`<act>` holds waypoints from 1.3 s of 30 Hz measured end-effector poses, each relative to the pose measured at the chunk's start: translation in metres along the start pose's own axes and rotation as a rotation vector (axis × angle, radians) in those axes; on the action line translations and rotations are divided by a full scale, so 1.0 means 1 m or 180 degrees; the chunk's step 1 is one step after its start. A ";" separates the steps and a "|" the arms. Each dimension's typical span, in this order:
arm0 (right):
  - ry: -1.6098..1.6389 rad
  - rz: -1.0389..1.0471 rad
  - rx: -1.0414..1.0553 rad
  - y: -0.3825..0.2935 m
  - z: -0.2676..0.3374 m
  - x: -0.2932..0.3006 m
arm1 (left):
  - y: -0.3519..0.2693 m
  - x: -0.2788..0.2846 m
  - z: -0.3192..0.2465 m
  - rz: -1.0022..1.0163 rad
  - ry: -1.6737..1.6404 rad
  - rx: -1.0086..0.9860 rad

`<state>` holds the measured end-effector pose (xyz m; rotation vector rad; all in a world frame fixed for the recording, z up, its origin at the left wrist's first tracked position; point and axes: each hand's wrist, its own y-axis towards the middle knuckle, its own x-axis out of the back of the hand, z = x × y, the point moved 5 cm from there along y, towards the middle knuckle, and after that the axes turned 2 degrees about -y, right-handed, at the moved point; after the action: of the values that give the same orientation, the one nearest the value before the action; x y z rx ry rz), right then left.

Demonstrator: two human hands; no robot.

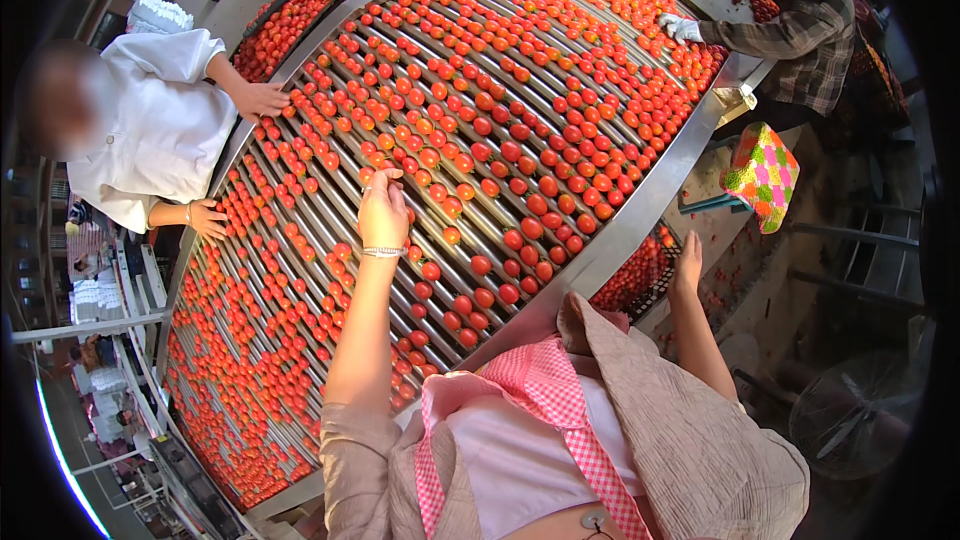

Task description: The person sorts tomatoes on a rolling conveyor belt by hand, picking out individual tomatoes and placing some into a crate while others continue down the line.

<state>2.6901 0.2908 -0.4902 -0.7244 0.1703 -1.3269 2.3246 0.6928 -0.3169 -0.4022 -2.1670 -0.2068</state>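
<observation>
My left hand (384,210) reaches out over the metal roller conveyor (480,221), its fingers curled down among small red tomatoes (452,207). A bracelet circles that wrist. Whether a tomato is inside the fingers is hidden by the back of the hand. Off the conveyor's right side, my right hand (685,264) is held with straight fingers, seen from its edge, and nothing shows in it. Close to it, below the conveyor's edge, stands a dark plastic crate (661,279) with more tomatoes. The tomatoes on the conveyor lie in rows between the rollers.
Across the conveyor, a person in a white jacket (165,120) has both hands at its far edge. Another person's gloved hand (679,28) touches tomatoes at upper right. A filled crate (292,15) stands beyond. To the right are a stool with a patchwork cover (761,176) and a fan (851,416).
</observation>
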 end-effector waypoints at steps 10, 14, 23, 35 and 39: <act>-0.1890 0.3020 0.3610 -0.149 0.151 -0.147 | -0.091 -0.032 -0.041 0.1036 0.0740 -0.0546; -0.3120 0.3220 0.4445 -0.174 0.140 -0.163 | -0.083 -0.007 -0.044 0.0096 0.0011 -0.0336; -0.3430 0.3581 0.3744 -0.168 0.123 -0.213 | -0.170 -0.022 -0.087 0.1211 0.0563 -0.0695; -0.3671 0.4751 0.3338 -0.204 0.121 -0.191 | -0.136 -0.009 -0.063 -0.0020 -0.0094 0.0520; -0.2742 0.5047 0.3288 -0.212 0.105 -0.199 | -0.155 -0.042 -0.093 0.0991 0.0285 -0.0398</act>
<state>2.5170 0.5011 -0.3453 -0.0410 -0.5353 0.5240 2.3625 0.5121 -0.2968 -0.7793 -1.9789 -0.1820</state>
